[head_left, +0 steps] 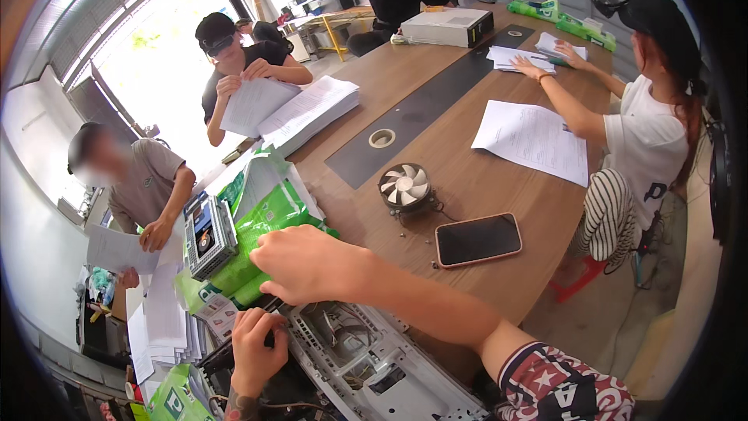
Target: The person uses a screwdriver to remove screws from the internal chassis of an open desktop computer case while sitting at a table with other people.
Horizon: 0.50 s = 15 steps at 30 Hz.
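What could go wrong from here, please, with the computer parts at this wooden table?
The small, loose dark bits beside the round black fan with pale blades could be knocked away and lost. The silver metal drive unit appears to rest on glossy green plastic packaging, so it might slide. The bare left fingers are close to the open grey metal computer case, whose edges could scratch them.

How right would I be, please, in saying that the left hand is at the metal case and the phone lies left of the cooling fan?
One thing is wrong: in the head view the phone lies right of the cooling fan, not left; the left hand is indeed at the metal case.
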{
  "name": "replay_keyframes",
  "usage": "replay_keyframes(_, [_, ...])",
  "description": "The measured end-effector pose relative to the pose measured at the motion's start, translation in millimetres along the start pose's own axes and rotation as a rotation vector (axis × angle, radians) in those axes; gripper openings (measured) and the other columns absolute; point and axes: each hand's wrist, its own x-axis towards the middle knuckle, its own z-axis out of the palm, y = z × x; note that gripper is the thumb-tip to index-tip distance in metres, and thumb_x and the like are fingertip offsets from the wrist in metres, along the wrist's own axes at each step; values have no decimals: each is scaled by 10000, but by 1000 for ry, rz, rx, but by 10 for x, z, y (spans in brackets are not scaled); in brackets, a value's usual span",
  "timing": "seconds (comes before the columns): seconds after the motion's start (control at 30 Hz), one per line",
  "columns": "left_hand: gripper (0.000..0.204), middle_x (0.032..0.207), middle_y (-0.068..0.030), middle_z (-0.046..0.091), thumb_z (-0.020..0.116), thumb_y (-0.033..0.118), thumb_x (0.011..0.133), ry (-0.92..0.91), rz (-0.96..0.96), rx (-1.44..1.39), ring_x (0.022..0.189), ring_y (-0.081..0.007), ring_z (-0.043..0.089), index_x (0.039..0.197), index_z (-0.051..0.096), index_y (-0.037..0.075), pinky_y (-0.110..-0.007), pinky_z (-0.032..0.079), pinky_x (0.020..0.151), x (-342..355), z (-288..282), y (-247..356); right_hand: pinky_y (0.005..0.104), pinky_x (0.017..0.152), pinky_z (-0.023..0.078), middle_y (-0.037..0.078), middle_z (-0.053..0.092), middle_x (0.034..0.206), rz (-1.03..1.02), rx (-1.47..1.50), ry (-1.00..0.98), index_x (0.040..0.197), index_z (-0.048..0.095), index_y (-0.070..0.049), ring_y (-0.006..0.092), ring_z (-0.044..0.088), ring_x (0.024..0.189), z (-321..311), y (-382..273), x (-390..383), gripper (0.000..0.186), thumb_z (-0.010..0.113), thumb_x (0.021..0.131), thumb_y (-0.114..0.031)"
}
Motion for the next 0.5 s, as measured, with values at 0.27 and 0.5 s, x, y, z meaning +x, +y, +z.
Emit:
replay_keyframes(0.27, [116,715,-80,525,626,-33,689,10,2,11,705,-285,531,770,631,51,-383,410,673,-19,27,-23,439,802,561,190,663,936,-1,-7,-24,909,665,30,358,692,901,-44,23,-45,166,682,795,-90])
replay_keyframes(0.5, [124,710,-81,522,620,-39,686,11,-5,22,703,-285,531,774,627,49,-385,412,680,13,25,1,445,788,572,178,692,954,91,-32,-185,870,689,10,347,705,897,-54,74,-15,174,690,734,-98])
